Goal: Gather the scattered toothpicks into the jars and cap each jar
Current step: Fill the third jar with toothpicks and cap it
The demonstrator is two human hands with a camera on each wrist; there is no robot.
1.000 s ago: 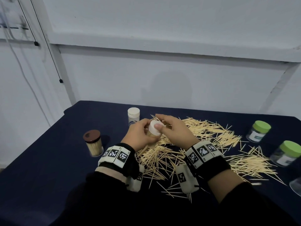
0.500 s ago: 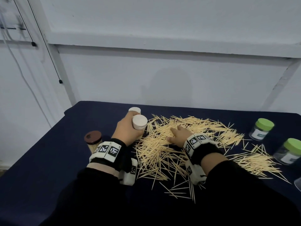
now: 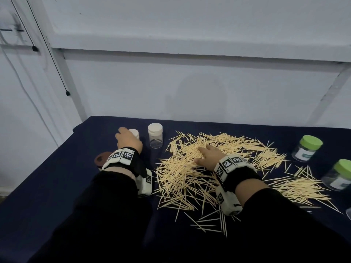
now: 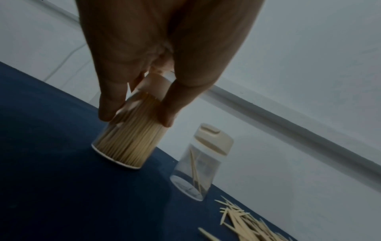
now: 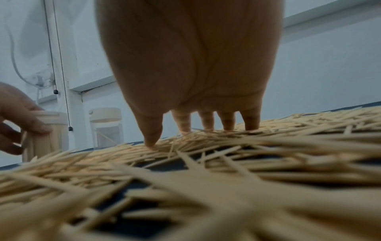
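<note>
At the back left of the dark blue table (image 3: pixel 57 186), my left hand (image 3: pixel 129 141) grips a white-capped jar (image 3: pixel 134 133) packed with toothpicks. In the left wrist view my left hand (image 4: pixel 136 119) has thumb and fingers curled round the full jar (image 4: pixel 132 143), whose base stands on the cloth. Just right of it stands a second white-capped jar (image 3: pixel 155 137) (image 4: pixel 199 171), holding only a few toothpicks. My right hand (image 3: pixel 209 156) (image 5: pixel 177 137) rests open on the big toothpick pile (image 3: pixel 190 168) (image 5: pixel 206 163), fingertips down in the sticks.
A brown-capped jar (image 3: pixel 102 160) stands near my left wrist, partly hidden by it. Two green-lidded jars (image 3: pixel 307 148) (image 3: pixel 340 177) stand at the right edge. More toothpicks (image 3: pixel 300 188) lie loose on the right. A wall runs close behind the table.
The right hand let go of the cap and came down onto the pile. The left hand carried the capped full jar back-left and stood it on the table beside the nearly empty jar.
</note>
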